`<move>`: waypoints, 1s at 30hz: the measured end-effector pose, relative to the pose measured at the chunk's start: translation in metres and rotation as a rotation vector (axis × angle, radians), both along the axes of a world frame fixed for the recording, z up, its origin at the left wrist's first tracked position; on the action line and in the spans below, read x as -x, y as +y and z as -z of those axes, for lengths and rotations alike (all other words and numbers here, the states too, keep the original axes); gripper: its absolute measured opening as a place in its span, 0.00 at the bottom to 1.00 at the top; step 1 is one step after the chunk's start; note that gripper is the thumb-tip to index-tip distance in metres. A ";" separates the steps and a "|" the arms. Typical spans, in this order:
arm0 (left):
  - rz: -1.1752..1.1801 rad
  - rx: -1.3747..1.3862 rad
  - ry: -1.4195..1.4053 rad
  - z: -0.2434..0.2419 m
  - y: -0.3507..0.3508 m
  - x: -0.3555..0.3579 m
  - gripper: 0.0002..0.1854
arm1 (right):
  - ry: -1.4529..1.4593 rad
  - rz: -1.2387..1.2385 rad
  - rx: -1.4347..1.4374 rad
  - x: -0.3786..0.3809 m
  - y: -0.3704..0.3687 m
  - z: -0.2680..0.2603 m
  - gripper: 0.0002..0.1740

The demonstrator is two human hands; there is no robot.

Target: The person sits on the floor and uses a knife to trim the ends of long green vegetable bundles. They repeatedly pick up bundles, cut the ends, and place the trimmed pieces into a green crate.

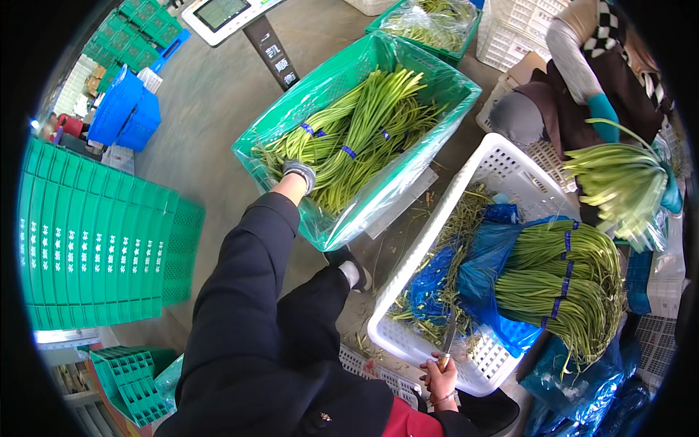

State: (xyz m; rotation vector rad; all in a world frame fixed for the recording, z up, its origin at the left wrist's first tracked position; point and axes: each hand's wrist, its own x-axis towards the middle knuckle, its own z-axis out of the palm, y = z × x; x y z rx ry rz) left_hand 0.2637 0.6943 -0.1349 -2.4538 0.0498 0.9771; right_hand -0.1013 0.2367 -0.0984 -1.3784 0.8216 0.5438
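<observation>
My left hand (298, 173), in a grey glove, reaches into a green plastic crate (284, 117) lined with clear plastic film. It touches garlic scapes (377, 104) tied in bundles with blue tape; its fingers are partly hidden among the stems, so a grip cannot be made out. Bare-skinned, my right hand (441, 377) holds a knife (449, 338) by its wooden handle, blade up, over the near end of a white plastic crate (401, 289). Across that crate's right side lie larger taped bundles of garlic scapes (557, 273) on blue plastic film (486, 262).
Trimmings (464, 218) fill part of the white crate. Nested green crates (93, 235) stand at left, near blue tubs (123, 112). A scale display (218, 13) rises at the top. At right, a co-worker's gloved hand (671, 188) holds loose scapes (622, 185).
</observation>
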 end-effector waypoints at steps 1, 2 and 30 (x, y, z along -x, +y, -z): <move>0.029 -0.038 0.037 -0.008 0.001 0.002 0.18 | 0.013 0.004 -0.010 -0.002 -0.001 0.000 0.13; -0.040 -0.051 0.031 -0.016 0.002 0.005 0.20 | 0.042 0.016 -0.025 -0.004 -0.001 0.000 0.13; -0.268 1.817 -0.537 -0.106 -0.224 0.265 0.09 | -0.428 0.380 -0.049 0.061 -0.069 -0.063 0.08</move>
